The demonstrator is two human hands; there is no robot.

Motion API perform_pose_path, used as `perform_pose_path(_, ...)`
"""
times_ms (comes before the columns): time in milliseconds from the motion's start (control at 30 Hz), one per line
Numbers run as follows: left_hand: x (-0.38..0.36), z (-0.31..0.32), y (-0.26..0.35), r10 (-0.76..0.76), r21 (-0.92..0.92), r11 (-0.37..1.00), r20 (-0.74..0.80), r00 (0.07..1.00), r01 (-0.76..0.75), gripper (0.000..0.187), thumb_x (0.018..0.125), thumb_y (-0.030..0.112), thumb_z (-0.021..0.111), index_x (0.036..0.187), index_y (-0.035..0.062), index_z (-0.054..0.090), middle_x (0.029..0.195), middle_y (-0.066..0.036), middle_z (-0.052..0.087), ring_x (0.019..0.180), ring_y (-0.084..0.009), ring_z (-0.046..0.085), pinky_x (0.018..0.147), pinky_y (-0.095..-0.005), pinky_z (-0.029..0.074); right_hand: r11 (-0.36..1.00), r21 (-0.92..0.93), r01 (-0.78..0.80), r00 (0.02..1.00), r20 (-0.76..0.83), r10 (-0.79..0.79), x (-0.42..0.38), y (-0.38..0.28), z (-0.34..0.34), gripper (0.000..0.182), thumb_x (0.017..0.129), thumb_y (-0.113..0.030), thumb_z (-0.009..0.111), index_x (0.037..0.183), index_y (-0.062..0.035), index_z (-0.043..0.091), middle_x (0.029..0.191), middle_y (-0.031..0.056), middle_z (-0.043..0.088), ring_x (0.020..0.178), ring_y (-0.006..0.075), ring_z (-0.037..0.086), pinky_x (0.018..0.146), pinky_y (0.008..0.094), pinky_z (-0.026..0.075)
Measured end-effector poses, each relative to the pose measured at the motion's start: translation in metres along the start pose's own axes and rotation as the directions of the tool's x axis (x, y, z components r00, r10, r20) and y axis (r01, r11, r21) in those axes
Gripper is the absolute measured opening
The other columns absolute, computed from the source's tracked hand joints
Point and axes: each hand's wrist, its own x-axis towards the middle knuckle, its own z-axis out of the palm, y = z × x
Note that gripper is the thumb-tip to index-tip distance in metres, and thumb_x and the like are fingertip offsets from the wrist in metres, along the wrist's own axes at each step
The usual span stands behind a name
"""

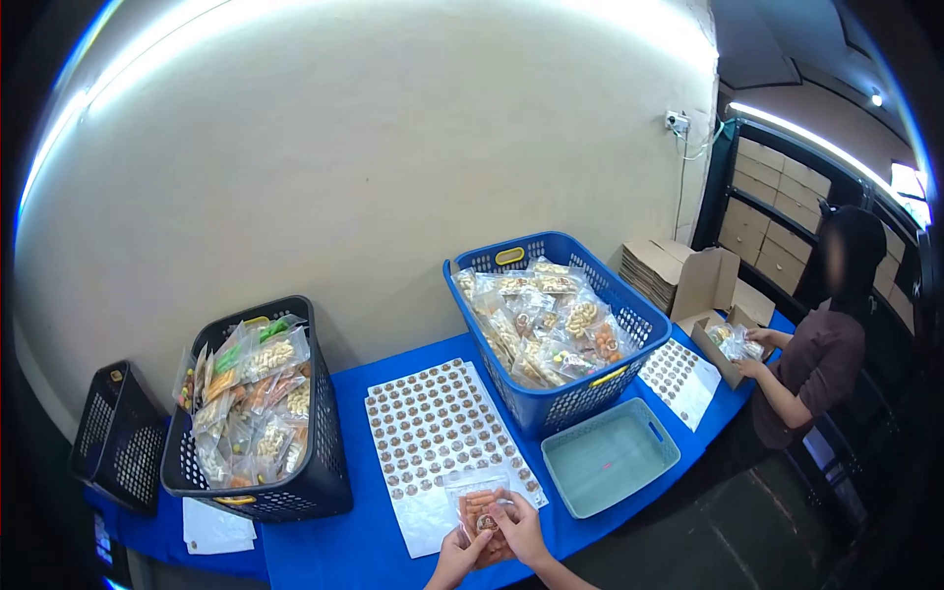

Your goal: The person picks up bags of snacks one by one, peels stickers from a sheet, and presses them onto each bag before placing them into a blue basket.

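A clear plastic packet of orange-brown snack sticks (pixel 476 503) is held above the lower end of a sheet of round stickers (pixel 433 423). My left hand (pixel 460 558) grips the packet's lower left side. On its right side is my right hand (pixel 519 528), fingers closed on the packet. Both thumbs press near a round sticker (pixel 487 524) on the front of the packet. To the right of the sheet lies a shallow green-grey tray (pixel 610 460) with nothing large in it.
A blue basket (pixel 551 403) and a black basket (pixel 329 433) hold many snack packets. A smaller black basket (pixel 138 462) stands far left. At right, a person (pixel 816 354) handles packets in a cardboard box (pixel 723 366) beside stacked cardboard (pixel 654 270) and another sticker sheet (pixel 680 379).
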Motion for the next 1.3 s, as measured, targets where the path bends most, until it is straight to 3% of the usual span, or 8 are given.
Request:
perform_pose_path(133, 0.015, 0.01, 0.002, -0.152, -0.169, 0.973, 0.028, 0.988, 0.154, 0.029, 0.083, 0.017, 0.054, 0.105, -0.0007, 0.05, 0.094, -0.008, 0.058, 0.078, -0.0138, 0.058, 0.073, -0.0267, 0.049, 0.996, 0.032, -0.085, 0.992, 0.091, 0.082, 0.011, 0.006, -0.02, 0.036, 0.084, -0.013, 0.056, 0.113, 0.0024, 0.041, 0.092, 0.0119, 0.059, 0.084, 0.0114, 0.057, 0.07, 0.0213, 0.046)
perform_pose_path(233, 0.027, 0.013, -0.004, -0.276, -0.246, 0.934, -0.031, 0.961, 0.26, 0.028, 0.085, 0.02, 0.052, 0.104, -0.0004, 0.05, 0.093, -0.008, 0.058, 0.078, -0.0128, 0.058, 0.071, -0.026, 0.049, 0.994, -0.11, -0.026, 0.993, 0.107, 0.038, 0.01, -0.002, -0.028, 0.036, 0.084, -0.01, 0.055, 0.114, 0.0024, 0.04, 0.1, 0.0133, 0.057, 0.089, 0.0121, 0.055, 0.075, 0.0225, 0.046)
perform_pose_path(367, 0.045, 0.029, -0.023, -0.038, -0.067, 0.997, -0.091, 0.995, 0.032, 0.032, 0.089, 0.025, 0.047, 0.106, -0.0014, 0.049, 0.096, -0.007, 0.057, 0.081, -0.0129, 0.057, 0.073, -0.026, 0.049, 0.994, -0.106, 0.036, 0.998, 0.053, -0.031, 0.012, -0.014, -0.037, 0.036, 0.082, -0.011, 0.059, 0.111, 0.0042, 0.043, 0.1, 0.0138, 0.058, 0.089, 0.0128, 0.056, 0.075, 0.0231, 0.046)
perform_pose_path(533, 0.055, 0.049, -0.025, -0.148, -0.115, 0.982, 0.003, 0.989, 0.147, 0.033, 0.089, 0.026, 0.047, 0.106, -0.0025, 0.049, 0.099, -0.009, 0.057, 0.085, -0.0142, 0.057, 0.075, -0.0264, 0.048, 0.993, 0.102, -0.067, 0.997, 0.045, 0.063, 0.021, -0.024, -0.064, 0.031, 0.085, -0.009, 0.052, 0.112, 0.0046, 0.043, 0.104, 0.0148, 0.056, 0.095, 0.0141, 0.054, 0.08, 0.0246, 0.044)
perform_pose_path(633, 0.059, 0.059, -0.028, -0.123, -0.154, 0.98, 0.047, 0.991, 0.129, 0.033, 0.088, 0.025, 0.048, 0.107, -0.0025, 0.049, 0.098, -0.009, 0.057, 0.085, -0.0145, 0.058, 0.075, -0.027, 0.049, 0.998, 0.052, -0.021, 0.996, 0.083, 0.016, 0.023, -0.032, -0.079, 0.03, 0.086, -0.007, 0.049, 0.113, 0.0048, 0.043, 0.106, 0.0155, 0.055, 0.097, 0.0148, 0.053, 0.082, 0.0251, 0.044)
perform_pose_path(767, 0.058, 0.084, -0.022, -0.214, -0.221, 0.954, -0.037, 0.976, 0.201, 0.033, 0.087, 0.025, 0.05, 0.106, -0.0019, 0.05, 0.096, -0.009, 0.058, 0.084, -0.0144, 0.058, 0.074, -0.0271, 0.049, 0.98, 0.079, -0.181, 0.982, 0.064, 0.176, 0.025, -0.049, -0.098, 0.029, 0.085, -0.006, 0.051, 0.111, 0.0052, 0.044, 0.107, 0.0152, 0.054, 0.095, 0.0147, 0.053, 0.081, 0.0246, 0.044)
perform_pose_path(1000, 0.074, 0.138, -0.028, 0.008, -0.049, 0.999, -0.006, 1.0, -0.009, 0.027, 0.086, 0.023, 0.053, 0.098, -0.0007, 0.056, 0.089, -0.005, 0.06, 0.079, -0.0094, 0.056, 0.069, -0.0228, 0.047, 0.998, 0.023, 0.061, 0.992, -0.112, -0.058, 0.014, -0.051, -0.126, 0.025, 0.084, -0.007, 0.054, 0.105, 0.0055, 0.047, 0.1, 0.0104, 0.057, 0.088, 0.012, 0.055, 0.077, 0.0228, 0.045)
perform_pose_path(1300, 0.094, 0.153, -0.03, -0.13, -0.073, 0.988, 0.103, 0.986, 0.138, 0.03, 0.088, 0.023, 0.05, 0.105, -0.0013, 0.051, 0.096, -0.008, 0.058, 0.084, -0.0121, 0.056, 0.076, -0.0262, 0.047, 0.995, 0.085, 0.056, 0.996, -0.078, -0.049, 0.04, -0.078, -0.153, 0.023, 0.086, -0.01, 0.051, 0.103, 0.005, 0.047, 0.096, 0.0088, 0.057, 0.085, 0.0107, 0.055, 0.074, 0.0223, 0.044)
